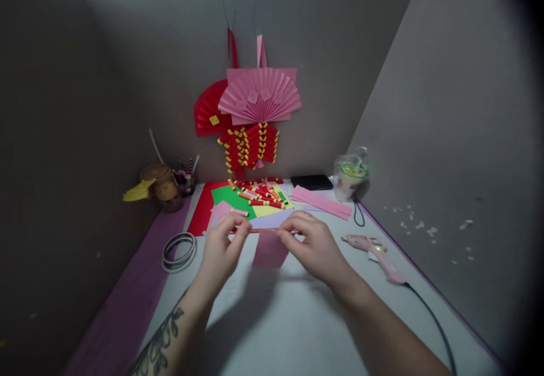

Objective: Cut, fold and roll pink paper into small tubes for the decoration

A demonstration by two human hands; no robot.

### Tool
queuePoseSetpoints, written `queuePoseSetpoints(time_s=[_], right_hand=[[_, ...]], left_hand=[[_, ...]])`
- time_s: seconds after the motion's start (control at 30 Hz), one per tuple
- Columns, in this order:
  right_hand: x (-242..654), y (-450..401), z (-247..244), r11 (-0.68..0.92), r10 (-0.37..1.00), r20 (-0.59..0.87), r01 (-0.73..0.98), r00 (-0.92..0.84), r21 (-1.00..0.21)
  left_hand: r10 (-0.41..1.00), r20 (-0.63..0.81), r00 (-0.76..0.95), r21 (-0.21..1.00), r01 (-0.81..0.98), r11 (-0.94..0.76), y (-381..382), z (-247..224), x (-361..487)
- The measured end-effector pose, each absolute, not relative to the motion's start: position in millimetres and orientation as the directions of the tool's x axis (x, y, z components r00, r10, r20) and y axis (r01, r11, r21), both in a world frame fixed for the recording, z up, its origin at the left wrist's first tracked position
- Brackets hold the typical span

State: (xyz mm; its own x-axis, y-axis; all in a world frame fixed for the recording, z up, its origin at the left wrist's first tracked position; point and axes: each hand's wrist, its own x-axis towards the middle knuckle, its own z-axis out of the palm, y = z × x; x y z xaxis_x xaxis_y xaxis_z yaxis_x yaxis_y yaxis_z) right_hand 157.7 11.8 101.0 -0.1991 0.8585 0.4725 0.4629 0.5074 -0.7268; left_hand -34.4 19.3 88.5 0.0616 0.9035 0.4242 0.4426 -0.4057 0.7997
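Observation:
A small pink paper rectangle [269, 250] hangs tilted between my two hands, above the white work surface. The thumb and fingers of my right hand [312, 243] pinch its upper right corner. My left hand [224, 247] is closed with thumb and fingertips together, just left of the paper's top edge. Whatever those fingertips may hold is hidden or too small to make out. Just beyond my hands lie several small paper rolls [267, 203] in red, orange, pink and green with yellow ends, on coloured sheets [221, 196].
Right: a pink glue gun [379, 254] with its cord, pink strips [322, 202], a black phone [312, 182], a lidded cup [351, 180]. Left: tape rings [179, 252], a brown cup [164, 186], a pen holder [186, 180]. Pink [260, 94] and red [209, 110] fan ornaments hang behind.

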Motion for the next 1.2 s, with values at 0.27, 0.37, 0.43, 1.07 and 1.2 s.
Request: queuePoseSetpoints(time_s=[0.27, 0.37, 0.43, 1.07, 1.2], right_hand=[[157, 23, 94, 0.241, 0.97, 0.239, 0.329, -0.046, -0.913], [159, 26, 90, 0.178, 0.983, 0.186, 0.275, 0.002, -0.945], [161, 28, 90, 0.159, 0.986, 0.169, 0.26, 0.015, -0.952], [161, 31, 83, 0.155, 0.988, 0.147, 0.264, -0.048, -0.952], [171, 33, 83, 0.231, 0.964, 0.262, 0.345, 0.046, -0.91]], left_hand=[[0.948, 0.082, 0.308, 0.99, 0.082, -0.112, 22, 76, -26], [0.932, -0.026, 0.361, 0.996, 0.086, -0.005, 24, 69, -22], [0.933, -0.057, 0.356, 0.997, 0.075, 0.032, 24, 68, -22], [0.962, -0.045, 0.269, 0.952, 0.305, -0.04, 28, 80, -38], [0.966, -0.026, 0.257, 0.89, 0.446, -0.095, 31, 86, -52]])
